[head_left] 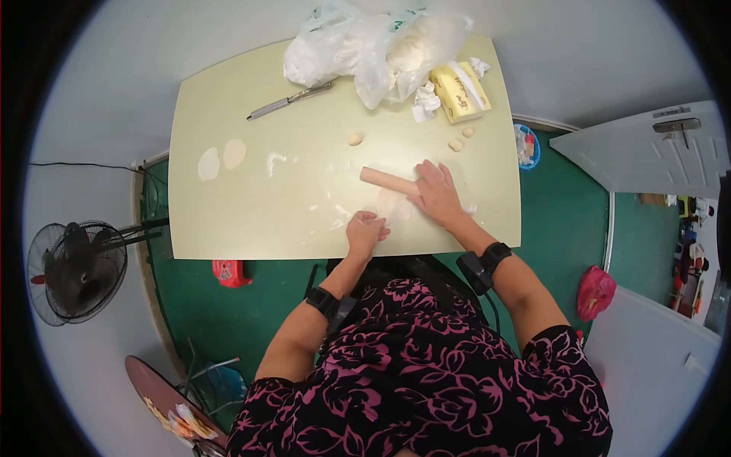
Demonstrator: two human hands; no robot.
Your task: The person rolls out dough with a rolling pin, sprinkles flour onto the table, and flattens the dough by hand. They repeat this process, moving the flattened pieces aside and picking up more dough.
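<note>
A round, thin dough wrapper (394, 204) lies on the table near its front edge. My right hand (438, 195) presses on the right end of a short wooden rolling pin (387, 180), whose left end sticks out past the fingers. The pin rests along the far edge of the wrapper. At the wrapper's near left edge, my left hand (367, 231) is closed, its fingertips pinching the dough. Beyond the hands sit small dough lumps: one piece (355, 139) near the middle and two pieces (456, 145) at right.
On the pale table (297, 221), two flattened dough rounds (234, 154) lie at left. A slim silver tool (289, 100) is farther back, near plastic bags (373, 49), crumpled tissue (426, 101) and a yellow tissue pack (460, 93). A fan (79, 273) stands left of the table.
</note>
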